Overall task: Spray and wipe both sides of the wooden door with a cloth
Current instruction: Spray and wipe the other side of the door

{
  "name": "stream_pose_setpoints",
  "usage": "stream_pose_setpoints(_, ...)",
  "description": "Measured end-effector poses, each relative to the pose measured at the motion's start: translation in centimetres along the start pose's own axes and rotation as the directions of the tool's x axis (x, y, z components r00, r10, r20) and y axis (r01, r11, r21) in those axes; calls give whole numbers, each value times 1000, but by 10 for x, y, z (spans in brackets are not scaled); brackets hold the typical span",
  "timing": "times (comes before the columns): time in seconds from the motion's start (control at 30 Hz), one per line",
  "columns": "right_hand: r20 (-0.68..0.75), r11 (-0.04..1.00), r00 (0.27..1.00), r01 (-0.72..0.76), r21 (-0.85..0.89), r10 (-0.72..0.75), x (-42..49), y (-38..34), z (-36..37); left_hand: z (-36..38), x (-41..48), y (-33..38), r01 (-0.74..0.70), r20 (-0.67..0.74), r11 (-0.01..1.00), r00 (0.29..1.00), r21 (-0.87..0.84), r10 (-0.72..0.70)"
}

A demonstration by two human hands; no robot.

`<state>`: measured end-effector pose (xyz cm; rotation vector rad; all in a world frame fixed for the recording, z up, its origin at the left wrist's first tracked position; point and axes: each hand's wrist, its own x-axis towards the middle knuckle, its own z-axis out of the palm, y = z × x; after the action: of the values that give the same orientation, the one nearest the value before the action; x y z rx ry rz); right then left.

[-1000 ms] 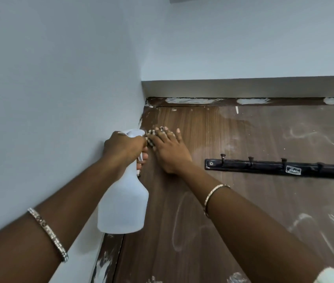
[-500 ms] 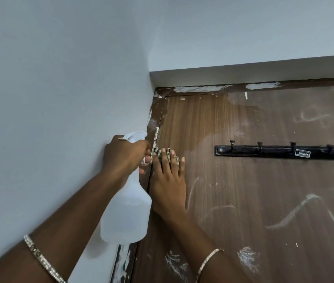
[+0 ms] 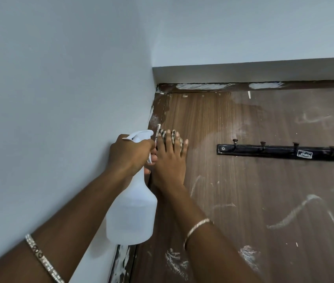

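Two hands work at the hinge edge of a brown wooden door [image 3: 233, 190], seen from a head camera. The right hand [image 3: 170, 164] lies flat with fingers straight and spread, pressing a striped cloth [image 3: 173, 135] against the door just beside its left edge; only slivers of the cloth show between and past the fingertips. The left hand [image 3: 130, 155] grips the neck of a white spray bottle [image 3: 132, 217], fingers curled round it near the trigger. The bottle hangs upright against the corner where the pale wall [image 3: 59, 99] meets the door frame [image 3: 202, 86], its nozzle toward the cloth.

Compared with a second ago, the right hand and cloth sit lower down the door's edge, further from the top corner, and the fingers point upward rather than leftward. Since half a second ago, little has shifted: both hands hold much the same spots, nearly touching.

White smears [image 3: 297, 211] streak the door's right and lower parts, and white patches mark the frame above. A black hook rack [image 3: 274, 153] is fixed to the door, right of the hands. A bracelet circles each wrist.
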<state>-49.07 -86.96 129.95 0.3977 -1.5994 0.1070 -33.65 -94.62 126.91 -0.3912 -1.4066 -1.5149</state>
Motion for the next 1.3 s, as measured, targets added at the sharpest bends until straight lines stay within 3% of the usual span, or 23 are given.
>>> stream_pose_setpoints(0.1,13,998,999,38,-58,-37,-26,2,5,4,-4,1,-46,0,999,999,21,46)
stream_pose_setpoints(0.27,109,966,981,176,-190,-158,6,37,-26,13,-10,-7,-92,4,990,996,108,93)
stream_pose_setpoints(0.5,205,969,970,-79,-233,128,109,137,-101,32,-5,-3,-155,64,978,987,137,147)
stream_pose_setpoints(0.63,90,949,964,-224,-220,248,124,181,-115,53,0,15,-209,59,973,977,102,204)
stream_pose_setpoints(0.7,73,965,980,-168,-201,186,122,186,-109,67,0,24,-231,71,968,972,97,225)
stream_pose_setpoints(0.83,150,968,986,108,-225,-75,130,208,-117,101,-1,42,-255,92,963,965,90,247)
stream_pose_setpoints(0.9,189,956,976,153,-251,-107,135,236,-134,119,0,51,-247,108,964,966,99,237)
stream_pose_setpoints(1.03,45,962,995,-75,-264,90,136,311,-166,146,5,67,-270,122,959,958,85,258)
stream_pose_setpoints(1.17,-76,897,927,-376,-232,368,131,354,-184,163,14,78,-286,160,953,950,103,268)
stream_pose_setpoints(1.23,-86,870,897,-441,-220,434,131,347,-183,170,19,80,-280,182,952,950,125,255)
stream_pose_setpoints(1.3,-89,888,913,-407,-213,397,135,330,-173,176,20,82,-293,171,944,948,149,268)
